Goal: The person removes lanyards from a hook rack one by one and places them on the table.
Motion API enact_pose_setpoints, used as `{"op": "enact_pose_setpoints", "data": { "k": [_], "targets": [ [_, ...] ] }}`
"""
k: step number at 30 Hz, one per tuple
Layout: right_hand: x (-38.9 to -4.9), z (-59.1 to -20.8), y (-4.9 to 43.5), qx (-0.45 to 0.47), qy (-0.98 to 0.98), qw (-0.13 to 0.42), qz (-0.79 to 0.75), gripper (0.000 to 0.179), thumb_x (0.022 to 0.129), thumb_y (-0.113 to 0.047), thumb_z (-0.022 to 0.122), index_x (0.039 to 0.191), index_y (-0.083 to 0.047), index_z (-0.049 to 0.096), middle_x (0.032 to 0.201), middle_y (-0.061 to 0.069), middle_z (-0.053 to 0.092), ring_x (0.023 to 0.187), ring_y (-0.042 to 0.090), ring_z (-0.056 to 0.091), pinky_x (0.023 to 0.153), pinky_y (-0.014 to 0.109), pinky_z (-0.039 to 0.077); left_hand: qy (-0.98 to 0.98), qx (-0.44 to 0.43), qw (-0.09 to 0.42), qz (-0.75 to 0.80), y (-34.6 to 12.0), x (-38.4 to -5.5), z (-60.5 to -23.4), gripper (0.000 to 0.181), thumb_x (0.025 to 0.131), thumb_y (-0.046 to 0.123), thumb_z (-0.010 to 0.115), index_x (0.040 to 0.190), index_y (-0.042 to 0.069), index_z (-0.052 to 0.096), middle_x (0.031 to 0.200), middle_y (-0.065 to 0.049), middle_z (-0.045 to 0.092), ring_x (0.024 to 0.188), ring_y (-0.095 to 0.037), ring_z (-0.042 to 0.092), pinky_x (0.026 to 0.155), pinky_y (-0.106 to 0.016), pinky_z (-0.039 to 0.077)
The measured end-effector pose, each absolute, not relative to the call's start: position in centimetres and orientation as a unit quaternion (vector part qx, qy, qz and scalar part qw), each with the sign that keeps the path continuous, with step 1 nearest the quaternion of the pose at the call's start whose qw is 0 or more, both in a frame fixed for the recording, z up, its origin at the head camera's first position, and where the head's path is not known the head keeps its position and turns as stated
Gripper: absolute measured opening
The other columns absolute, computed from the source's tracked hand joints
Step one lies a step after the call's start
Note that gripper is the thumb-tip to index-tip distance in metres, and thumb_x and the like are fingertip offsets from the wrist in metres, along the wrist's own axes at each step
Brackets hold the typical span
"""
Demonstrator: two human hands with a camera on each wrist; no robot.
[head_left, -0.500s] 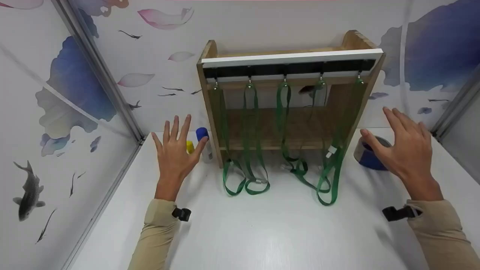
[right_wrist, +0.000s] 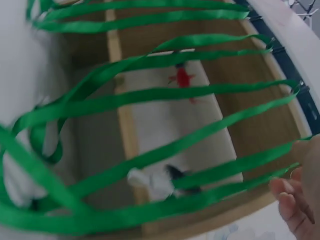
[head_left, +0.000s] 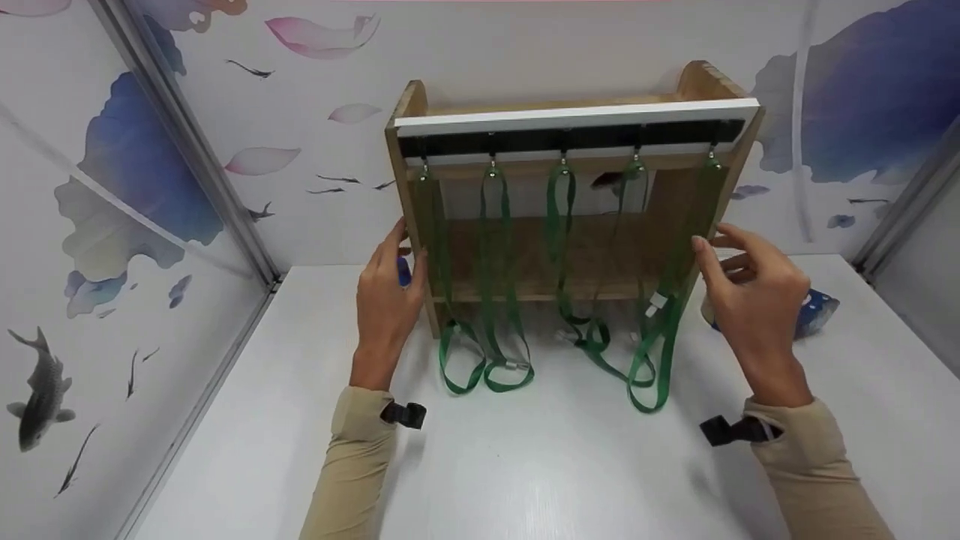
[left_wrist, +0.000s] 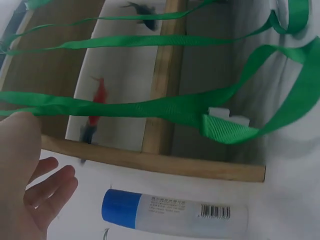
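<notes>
A wooden shelf (head_left: 559, 289) stands against the back wall, with a black hook rail (head_left: 525, 142) under its white top edge. Green lanyards (head_left: 501, 262) hang from the hooks, their lower loops resting on the table. My left hand (head_left: 386, 300) is at the shelf's left side panel (left_wrist: 210, 167), thumb by the front edge; in the left wrist view its loosely bent fingers (left_wrist: 55, 185) lie outside the panel. At the right side panel, my right hand (head_left: 754, 300) has its thumb near the outermost lanyard and its fingers (right_wrist: 290, 205) bent beside the panel's outer edge.
A clear tube with a blue cap (left_wrist: 122, 207) is beside the shelf's left side, mostly behind my left hand in the head view. Behind my right hand, a round blue patterned object (head_left: 817, 311) sits on the white table (head_left: 525, 465). Printed wall panels (head_left: 187, 315) enclose the table.
Both hands have moved inward from the two sides to the shelf's side panels, and their spread fingers have drawn closer together. The shelf and lanyards have kept their places.
</notes>
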State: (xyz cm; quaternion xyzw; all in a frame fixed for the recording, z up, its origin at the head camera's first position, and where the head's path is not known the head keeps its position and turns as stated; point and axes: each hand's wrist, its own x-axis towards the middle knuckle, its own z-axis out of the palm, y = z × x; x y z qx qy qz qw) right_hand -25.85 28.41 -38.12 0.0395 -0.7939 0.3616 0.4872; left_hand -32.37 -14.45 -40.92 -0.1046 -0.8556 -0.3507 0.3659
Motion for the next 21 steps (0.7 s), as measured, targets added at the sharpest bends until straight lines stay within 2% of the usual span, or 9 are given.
{"op": "enact_pose_setpoints", "data": {
  "k": [4,9,14,17,21],
  "targets": [
    [-26.4,-37.6,27.2,0.025,-0.791,0.478,0.381,0.033,0.102,-0.028,0.077,0.127,-0.006,0.080,0.119,0.012,0.083,0.077,-0.028,0.058,0.076,-0.002,0.047,-0.849,-0.106,0.360,-0.373,-14.1,-32.7,-41.2,0.058,0.109,0.021,0.068,0.162,0.009,0.049,0.147,-0.016,0.069,0.116,-0.030,0.079,0.095,-0.041,0.067],
    [-26.7,-37.8,27.1,0.032,-0.771,0.490,0.406,0.023,0.102,-0.016,0.076,0.120,-0.003,0.082,0.114,0.015,0.083,0.078,-0.025,0.064,0.078,-0.001,0.050,-0.851,-0.105,0.364,-0.364,-13.8,-32.7,-41.2,0.055,0.109,0.017,0.067,0.161,0.006,0.051,0.145,-0.017,0.071,0.116,-0.032,0.079,0.094,-0.040,0.067],
    [-27.1,-37.9,27.4,0.032,-0.756,0.492,0.431,0.022,0.102,-0.015,0.076,0.119,-0.004,0.083,0.113,0.015,0.083,0.092,-0.019,0.071,0.084,0.003,0.055,-0.853,-0.098,0.367,-0.357,-13.4,-32.9,-40.8,0.055,0.109,0.018,0.067,0.161,0.008,0.050,0.145,-0.016,0.071,0.118,-0.033,0.079,0.095,-0.042,0.067],
    [-27.2,-37.9,27.3,0.017,-0.767,0.470,0.435,0.029,0.100,-0.023,0.080,0.125,-0.007,0.081,0.119,0.011,0.083,0.106,-0.001,0.078,0.088,0.006,0.057,-0.854,-0.092,0.366,-0.358,-13.4,-32.8,-40.9,0.055,0.109,0.018,0.067,0.161,0.008,0.051,0.145,-0.015,0.071,0.118,-0.033,0.079,0.095,-0.042,0.067],
    [-27.1,-38.0,26.6,-0.005,-0.788,0.444,0.427,0.044,0.096,-0.033,0.085,0.131,-0.009,0.078,0.124,0.009,0.081,0.113,0.027,0.080,0.091,0.008,0.057,-0.852,-0.088,0.364,-0.366,-13.4,-32.6,-41.3,0.055,0.109,0.018,0.067,0.161,0.009,0.051,0.145,-0.015,0.072,0.118,-0.033,0.079,0.095,-0.044,0.067]
  ]
}}
